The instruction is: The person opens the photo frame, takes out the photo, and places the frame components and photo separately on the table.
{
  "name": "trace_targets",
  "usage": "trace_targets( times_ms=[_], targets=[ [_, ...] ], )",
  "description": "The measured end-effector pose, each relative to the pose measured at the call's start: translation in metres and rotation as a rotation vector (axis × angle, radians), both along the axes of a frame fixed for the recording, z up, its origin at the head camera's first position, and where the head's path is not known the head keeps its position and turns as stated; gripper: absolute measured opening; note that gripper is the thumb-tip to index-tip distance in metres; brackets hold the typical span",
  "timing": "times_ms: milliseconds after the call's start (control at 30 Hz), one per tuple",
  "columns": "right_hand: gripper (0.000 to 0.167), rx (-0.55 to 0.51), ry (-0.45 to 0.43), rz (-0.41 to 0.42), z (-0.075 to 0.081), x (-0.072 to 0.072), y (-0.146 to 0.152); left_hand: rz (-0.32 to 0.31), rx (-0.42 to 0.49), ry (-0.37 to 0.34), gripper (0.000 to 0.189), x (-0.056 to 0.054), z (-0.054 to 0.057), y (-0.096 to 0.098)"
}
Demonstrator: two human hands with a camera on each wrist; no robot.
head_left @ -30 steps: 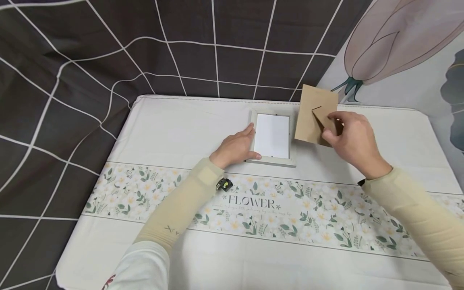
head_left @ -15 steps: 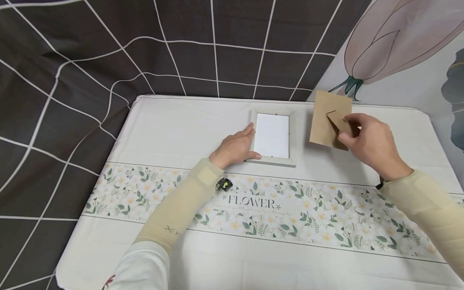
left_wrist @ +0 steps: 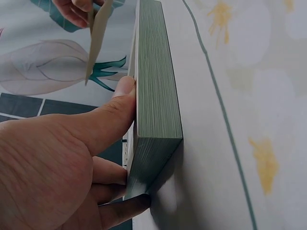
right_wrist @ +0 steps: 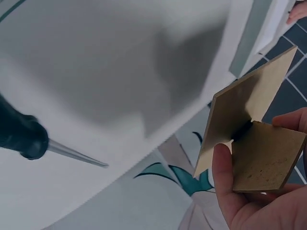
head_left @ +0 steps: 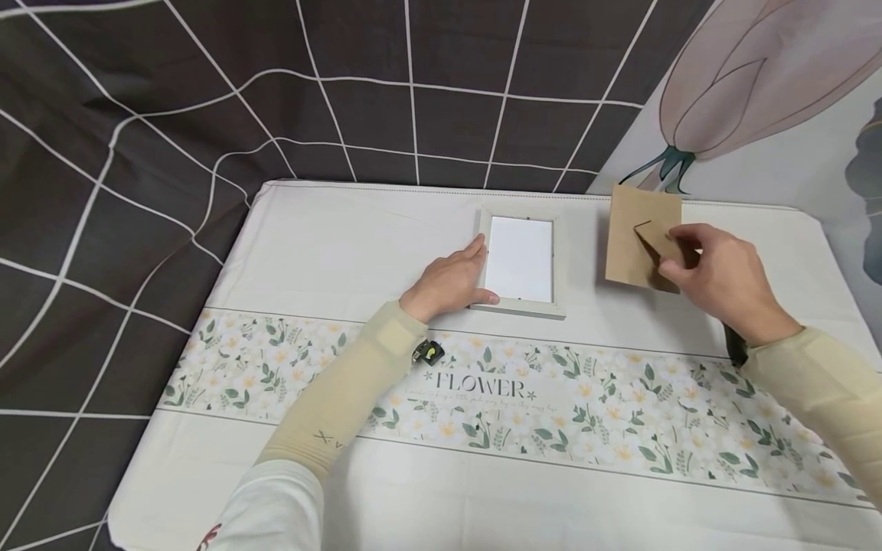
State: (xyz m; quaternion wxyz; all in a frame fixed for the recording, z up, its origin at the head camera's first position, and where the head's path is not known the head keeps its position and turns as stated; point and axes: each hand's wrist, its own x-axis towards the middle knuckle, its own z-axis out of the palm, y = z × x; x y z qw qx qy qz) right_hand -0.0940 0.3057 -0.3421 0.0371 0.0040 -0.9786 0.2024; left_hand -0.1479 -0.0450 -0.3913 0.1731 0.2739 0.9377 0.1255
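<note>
A pale picture frame [head_left: 525, 308] lies on the table with a white sheet [head_left: 520, 260] inside its opening. My left hand [head_left: 448, 283] holds its near left corner. In the left wrist view the thumb lies over the frame's edge [left_wrist: 158, 81] and the other fingers touch its side. To the right, my right hand [head_left: 730, 275] pinches the easel leg of a brown backing board [head_left: 627, 252], held tilted above the table apart from the frame. The right wrist view shows the leg [right_wrist: 266, 158] folded out from the board, between thumb and fingers.
A dark-handled tool with a thin metal shaft, like a screwdriver [right_wrist: 76, 151], appears in the right wrist view; whether it touches the table I cannot tell. The white tablecloth [head_left: 331, 245] has a flower band. A dark grid-patterned cloth [head_left: 358, 92] hangs behind.
My right hand has moved to the right and slightly nearer with the backing board, away from the frame. My left hand and the picture frame have stayed in place.
</note>
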Motion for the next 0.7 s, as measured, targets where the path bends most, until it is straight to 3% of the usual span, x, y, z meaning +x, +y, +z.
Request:
trace_targets(
  times_ms=[400, 700],
  targets=[
    [0.042, 0.029, 0.004, 0.035, -0.014, 0.008, 0.011, -0.002, -0.006, 0.002, 0.097, 0.001, 0.001, 0.000],
    [0.043, 0.029, -0.048, 0.038, -0.025, 0.017, 0.016, -0.005, -0.009, 0.001, 0.097, 0.000, -0.001, 0.000]
  ],
)
